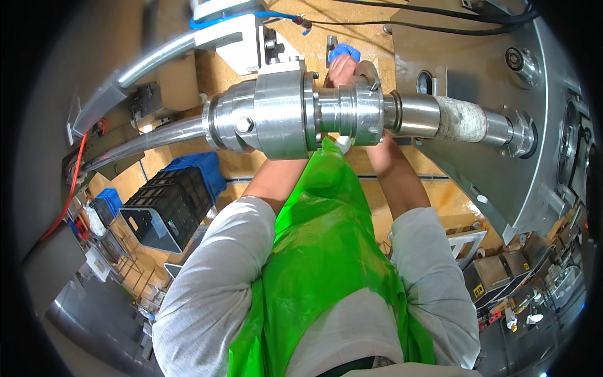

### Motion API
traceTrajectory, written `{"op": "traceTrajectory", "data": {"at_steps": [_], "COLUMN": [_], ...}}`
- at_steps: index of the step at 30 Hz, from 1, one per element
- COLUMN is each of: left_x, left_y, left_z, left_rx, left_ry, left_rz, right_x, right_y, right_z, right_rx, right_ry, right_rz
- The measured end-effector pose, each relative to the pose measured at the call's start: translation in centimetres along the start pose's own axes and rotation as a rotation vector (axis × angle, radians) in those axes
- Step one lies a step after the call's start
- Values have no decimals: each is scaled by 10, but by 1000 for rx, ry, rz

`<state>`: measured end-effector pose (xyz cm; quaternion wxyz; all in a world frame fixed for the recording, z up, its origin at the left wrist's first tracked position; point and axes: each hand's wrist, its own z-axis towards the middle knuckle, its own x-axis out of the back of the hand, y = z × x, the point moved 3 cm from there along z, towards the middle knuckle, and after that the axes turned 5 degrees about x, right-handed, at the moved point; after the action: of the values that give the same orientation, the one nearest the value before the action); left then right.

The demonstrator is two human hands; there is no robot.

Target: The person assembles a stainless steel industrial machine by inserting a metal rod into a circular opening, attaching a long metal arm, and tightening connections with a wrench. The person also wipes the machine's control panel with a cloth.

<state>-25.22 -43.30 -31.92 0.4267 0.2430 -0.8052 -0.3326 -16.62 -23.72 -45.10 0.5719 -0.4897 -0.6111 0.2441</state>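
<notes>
Behind steel pipe coupling [352, 113]: right hand [344, 69] wraps clamp (blue fingertip); left hand hidden, grip unclear.

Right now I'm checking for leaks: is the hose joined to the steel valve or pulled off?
Joined. The hose fitting sits flush against the steel valve body, no gap showing.

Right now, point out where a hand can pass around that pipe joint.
Free: tan floor above the steel pipe, and under it between the forearms. Crowded: the clamp, where the right hand grips; the left hand is mostly hidden.
</notes>
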Motion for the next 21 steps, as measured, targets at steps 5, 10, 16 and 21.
{"op": "traceTrajectory", "data": {"at_steps": [5,10,16,21], "left_x": [1,-4,-38,-32], "left_y": [6,10,28,29], "left_z": [4,8,14,21], "left_rx": [-4,5,-17,-47], "left_ry": [-13,-30,-33,-42], "left_rz": [12,22,2,5], "right_x": [-16,-11,-13,-22], "right_y": [-5,-4,0,-1], "right_z": [14,11,4,23], "right_rx": [-9,-27,-24,-3], "right_ry": [27,27,25,59], "right_rz": [1,25,38,37]}}
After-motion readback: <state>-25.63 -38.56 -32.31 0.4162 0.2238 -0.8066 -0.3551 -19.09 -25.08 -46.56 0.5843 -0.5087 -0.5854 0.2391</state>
